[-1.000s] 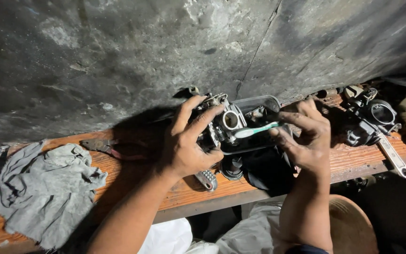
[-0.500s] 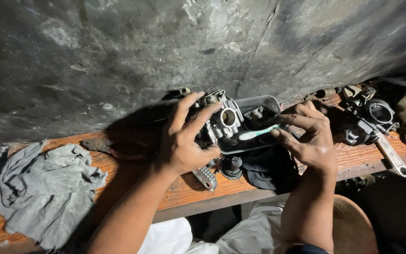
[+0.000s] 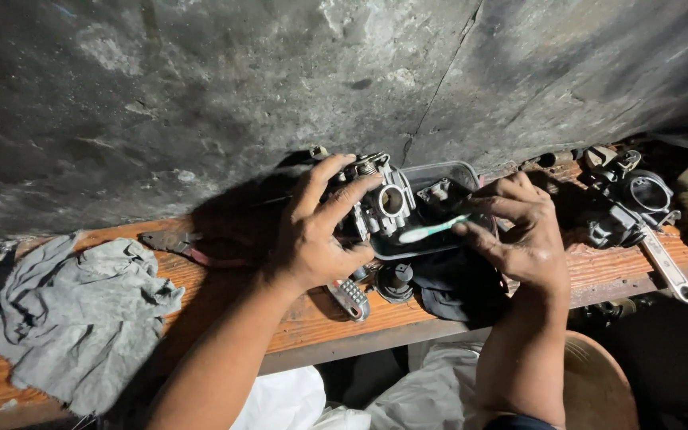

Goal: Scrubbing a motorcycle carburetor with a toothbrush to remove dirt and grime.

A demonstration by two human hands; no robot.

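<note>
My left hand [image 3: 312, 231] grips a grey metal carburetor [image 3: 380, 203], holding it tilted above a narrow wooden bench [image 3: 296, 318]. My right hand [image 3: 523, 239] pinches a toothbrush with a light green handle [image 3: 431, 231], its head touching the carburetor's body below the round bore. Just behind the carburetor sits a clear plastic tray [image 3: 447, 179] with dark liquid and small parts in it.
A grey rag [image 3: 73, 318] lies at the bench's left end. Pliers with red handles [image 3: 189, 247] rest by the wall. A small metal part [image 3: 350, 296], a black cap [image 3: 396, 280] and a dark cloth [image 3: 459, 287] sit under my hands. Engine parts [image 3: 631, 199] and a wrench [image 3: 670, 267] lie right.
The toothbrush has shifted slightly down and left against the carburetor. My left hand keeps its hold with little movement.
</note>
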